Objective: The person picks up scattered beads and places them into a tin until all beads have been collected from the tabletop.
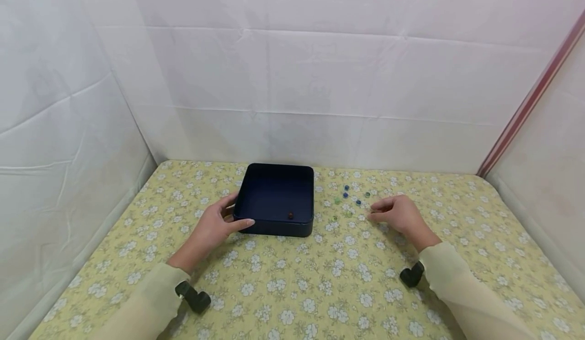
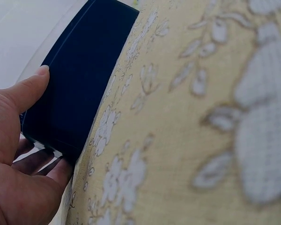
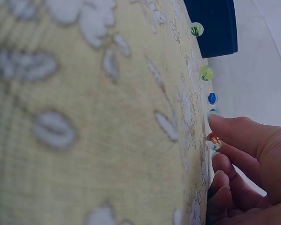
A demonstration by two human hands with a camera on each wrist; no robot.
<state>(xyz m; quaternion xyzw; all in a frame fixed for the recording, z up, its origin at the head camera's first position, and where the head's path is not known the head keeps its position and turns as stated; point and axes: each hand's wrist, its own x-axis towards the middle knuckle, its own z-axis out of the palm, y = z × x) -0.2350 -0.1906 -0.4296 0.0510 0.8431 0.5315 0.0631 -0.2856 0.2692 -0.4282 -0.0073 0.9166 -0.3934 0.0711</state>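
Note:
A dark blue square box (image 1: pixel 275 228), open at the top, stands on the cloth, with one reddish-brown marble (image 1: pixel 290 215) inside near its front wall. My left hand (image 1: pixel 215 222) grips the box's near left corner, thumb on the front wall and fingers along the left side. To the right of the box, my right hand (image 1: pixel 399 214) is low at the cloth. Between its thumb and forefinger it pinches a clear marble with an orange swirl (image 3: pixel 214 140). Several loose marbles lie just left of that hand, among them a blue one (image 1: pixel 358 202) and a yellow-green one (image 3: pixel 206 73).
A yellow flowered cloth (image 1: pixel 292 289) covers the table. White sheeting (image 1: pixel 292 76) rises behind it and on both sides. More small marbles, blue (image 1: pixel 345 195) and green (image 1: pixel 337 201), lie scattered between the box and the right hand.

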